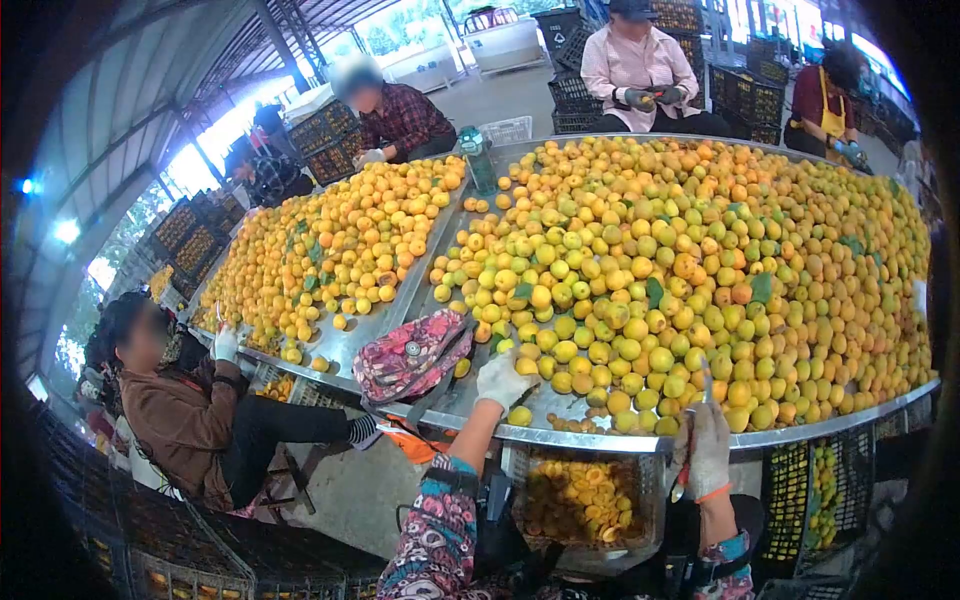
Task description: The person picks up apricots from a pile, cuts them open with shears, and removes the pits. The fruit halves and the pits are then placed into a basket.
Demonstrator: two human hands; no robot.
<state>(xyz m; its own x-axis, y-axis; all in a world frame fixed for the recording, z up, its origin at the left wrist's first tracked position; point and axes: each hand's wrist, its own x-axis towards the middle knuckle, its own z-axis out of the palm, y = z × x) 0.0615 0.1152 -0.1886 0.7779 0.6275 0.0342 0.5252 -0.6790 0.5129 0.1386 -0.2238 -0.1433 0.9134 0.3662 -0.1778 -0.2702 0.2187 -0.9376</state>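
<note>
My left hand (503, 382), in a pale work glove, reaches over the table's near edge. Its fingers are apart against the yellow-orange fruit, which look like apricots (580, 345); a firm grip on any one of them does not show. My right hand (706, 450), also gloved, is closed around a small knife (707, 378) with its blade pointing up. A reddish part shows below that fist. Beneath the table edge, between my arms, a crate (512, 470) holds cut fruit pieces (590, 500).
A pink patterned backpack (415, 355) lies on the metal table (560, 432), left of my left hand. A green bottle (478, 160) stands farther back. A co-worker (190, 400) sits at the left; others sit across the table. Black crates (790, 490) stand below right.
</note>
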